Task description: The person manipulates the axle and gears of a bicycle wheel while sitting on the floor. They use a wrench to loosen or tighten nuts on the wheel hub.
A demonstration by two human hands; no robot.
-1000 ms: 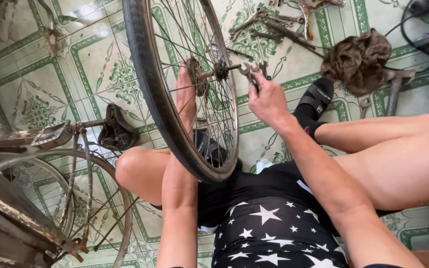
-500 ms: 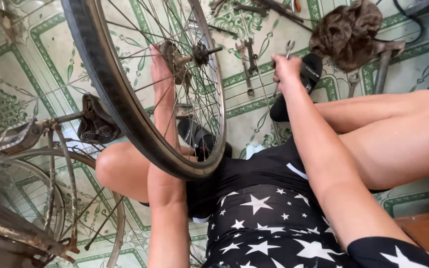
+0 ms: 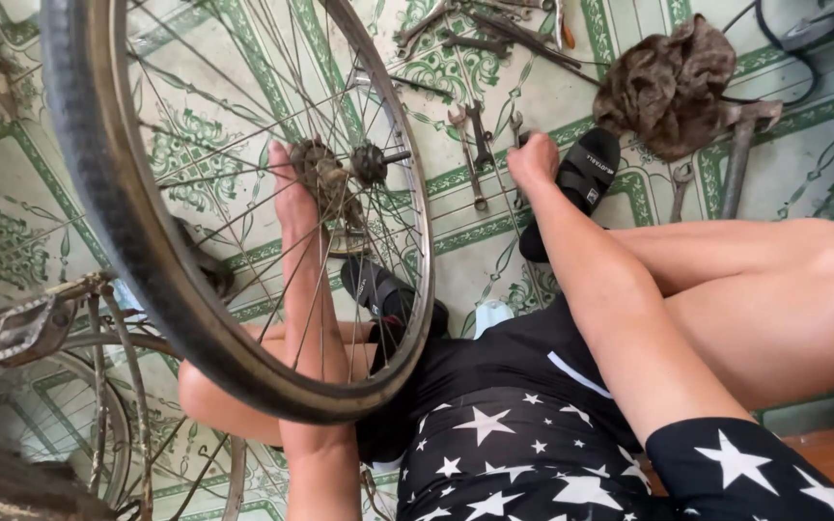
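Now, wheel: bicycle wheel (image 3: 137, 241) stands upright between the knees, tyre toward the camera, hub (image 3: 335, 174) near frame centre; it fills more of the view than a second ago
left hand: left hand (image 3: 291, 198) reaches through the spokes, fingers laid against the hub; same hold as in both earlier views, so the wheel is kept steady; how tightly the fingers close I cannot tell
right hand: right hand (image 3: 533, 159) has left the axle end, where it was a second ago, and is now down on the floor among the wrenches (image 3: 475, 154); fingers curled, hidden from above, grip cannot be judged
meaning: reads as a tool fetch, hub work paused
floor: green patterned tiles (image 3: 31, 222), brown rag (image 3: 668, 87), hammer (image 3: 740, 145), black sandal (image 3: 581, 178)
left edge: a second bicycle frame (image 3: 31, 328)
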